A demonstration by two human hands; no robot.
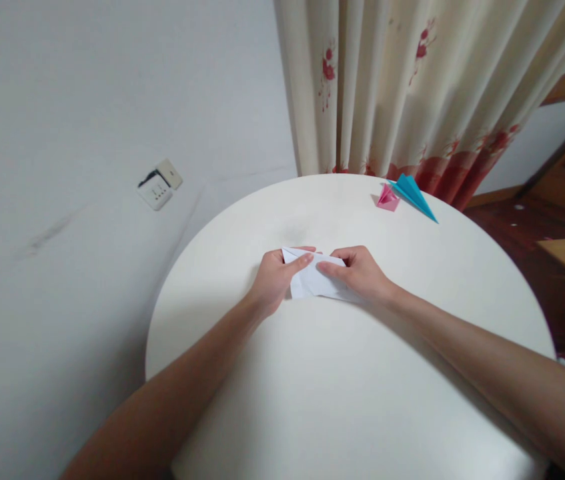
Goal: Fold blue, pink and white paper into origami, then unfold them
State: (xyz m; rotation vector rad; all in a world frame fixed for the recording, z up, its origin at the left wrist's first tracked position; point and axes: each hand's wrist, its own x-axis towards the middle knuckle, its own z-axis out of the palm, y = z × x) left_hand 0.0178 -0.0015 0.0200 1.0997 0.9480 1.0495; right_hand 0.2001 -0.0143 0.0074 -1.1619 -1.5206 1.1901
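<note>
A white sheet of folded paper (312,280) lies flat near the middle of the round white desk (362,400), pressed under both hands. It is plain and unprinted, creased into a low, roughly triangular shape with a sharp corner at its far left; no writing or label can be read on it. The left hand (275,280) holds its left edge, thumb laid across the top with the fingers curled beneath. The right hand (359,273) pins the right part, its fingers bent narrow over the paper and thumb pointing toward the left thumb, the tips just apart. At the far edge of the desk a blue paper plane (415,193) rests touching a small pink folded piece (387,199), well apart from the hands.
</note>
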